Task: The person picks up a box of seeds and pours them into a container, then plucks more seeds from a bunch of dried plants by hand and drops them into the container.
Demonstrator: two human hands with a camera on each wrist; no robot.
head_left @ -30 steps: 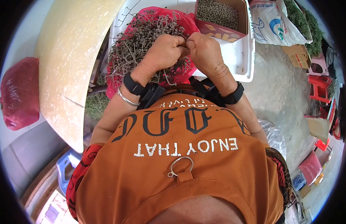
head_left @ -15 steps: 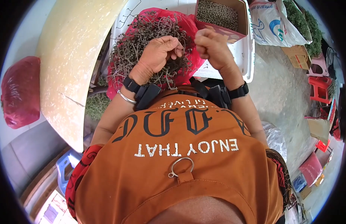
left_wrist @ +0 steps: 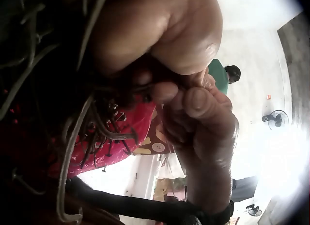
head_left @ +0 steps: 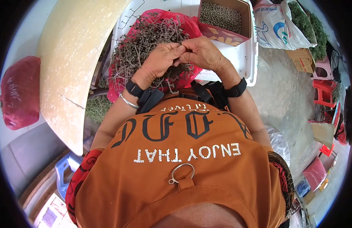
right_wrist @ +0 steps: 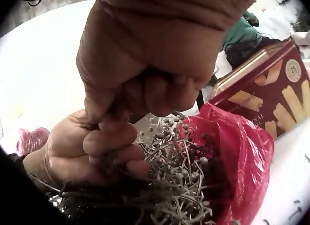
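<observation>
My left hand (head_left: pixel 160 60) and right hand (head_left: pixel 200 53) meet fingertip to fingertip above a red plastic bag (head_left: pixel 191 26) heaped with dry, berry-studded stems (head_left: pixel 141 38). The left hand (right_wrist: pixel 92 147) curls around a small sprig, and loose stems (left_wrist: pixel 97 128) trail under its palm. The right hand (right_wrist: pixel 150 55) has its fingers curled and pinches the same sprig at the left fingertips. What sits between the fingertips is hidden. Behind the hands stands a red box (head_left: pixel 221 15) filled with small round grey-green berries.
The bag and box rest on a white tray (head_left: pixel 246 57). A pale round tabletop (head_left: pixel 73 57) is at the left, with a red sack (head_left: pixel 20 93) beyond it. A white bag of green sprigs (head_left: pixel 282 22), red stools (head_left: pixel 326 89) and a blue stool (head_left: pixel 67 169) stand around.
Half a second ago the right hand had lifted away toward the box while the left stayed on the stems. It has now come back to the left fingertips.
</observation>
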